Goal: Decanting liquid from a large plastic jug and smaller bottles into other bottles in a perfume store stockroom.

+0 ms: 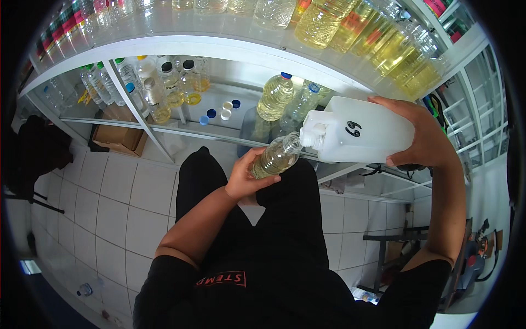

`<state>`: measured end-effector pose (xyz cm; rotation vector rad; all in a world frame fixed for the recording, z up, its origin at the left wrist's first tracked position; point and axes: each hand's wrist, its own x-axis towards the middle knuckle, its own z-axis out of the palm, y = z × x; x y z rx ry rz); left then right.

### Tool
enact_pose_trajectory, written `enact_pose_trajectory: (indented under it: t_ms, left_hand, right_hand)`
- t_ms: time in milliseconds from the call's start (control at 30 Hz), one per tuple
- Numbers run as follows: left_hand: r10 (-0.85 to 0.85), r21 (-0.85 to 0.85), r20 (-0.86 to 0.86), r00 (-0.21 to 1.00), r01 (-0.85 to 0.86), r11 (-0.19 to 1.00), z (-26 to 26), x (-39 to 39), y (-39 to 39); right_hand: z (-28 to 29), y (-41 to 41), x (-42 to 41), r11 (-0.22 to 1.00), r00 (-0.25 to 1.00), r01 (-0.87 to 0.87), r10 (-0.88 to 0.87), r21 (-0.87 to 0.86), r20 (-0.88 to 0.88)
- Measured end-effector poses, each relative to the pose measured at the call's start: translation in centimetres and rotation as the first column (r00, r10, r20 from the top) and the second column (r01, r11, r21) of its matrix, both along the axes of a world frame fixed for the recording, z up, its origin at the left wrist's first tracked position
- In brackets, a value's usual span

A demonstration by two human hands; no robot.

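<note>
My left hand (249, 177) grips a small clear plastic bottle (276, 158), tilted, with pale yellow liquid inside. Its open mouth meets the uncapped neck of a white plastic jerrycan (365, 131), which lies tipped on its side. Around the jerrycan's base end wraps my right hand (431, 131); a handwritten black mark shows on the can's side. Just beyond the two mouths stand a large bottle of yellow liquid (274, 98) with a blue cap and a clear ribbed bottle (299, 105). How fast liquid flows between the mouths cannot be seen.
Loose blue and white bottle caps (226, 111) lie on the lower shelf. To their left stand several bottles with black caps (190, 82). The upper glass shelf (205, 31) carries many bottles, some with yellow liquid (386, 49). A cardboard box (119, 137) sits below; a bottle (85, 290) lies on the floor.
</note>
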<state>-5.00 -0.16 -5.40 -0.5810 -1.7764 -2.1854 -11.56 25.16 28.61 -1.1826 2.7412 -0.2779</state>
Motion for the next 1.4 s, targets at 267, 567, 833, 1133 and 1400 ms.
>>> enact_pose_trajectory:
  t_ms: [267,567,833,1133,1400]
  left_hand:
    - [0.023,-0.03,-0.007,1.0,-0.023,0.999,-0.4,-0.1,-0.1]
    - [0.032,-0.044,-0.018,0.999,-0.033,0.998,-0.2,0.0,-0.1]
    - [0.032,-0.057,-0.031,0.999,-0.034,0.998,-0.3,-0.1,-0.1]
    - [0.036,-0.055,-0.072,0.997,-0.04,0.998,-0.2,0.0,-0.1]
    - [0.005,-0.068,-0.045,0.999,-0.008,0.998,-0.6,-0.2,-0.1]
  right_hand:
    - [0.4,-0.2,-0.2,0.999,0.999,-0.023,0.024,0.047,-0.032]
    - [0.8,-0.2,-0.1,0.995,0.996,-0.051,0.057,0.085,-0.068]
    - [1.0,-0.4,0.2,0.996,0.997,-0.046,0.05,0.076,-0.061]
    - [1.2,-0.7,0.3,0.992,0.998,-0.037,0.043,0.119,-0.048]
    - [1.4,-1.2,-0.4,0.987,0.996,-0.059,0.067,0.147,-0.052]
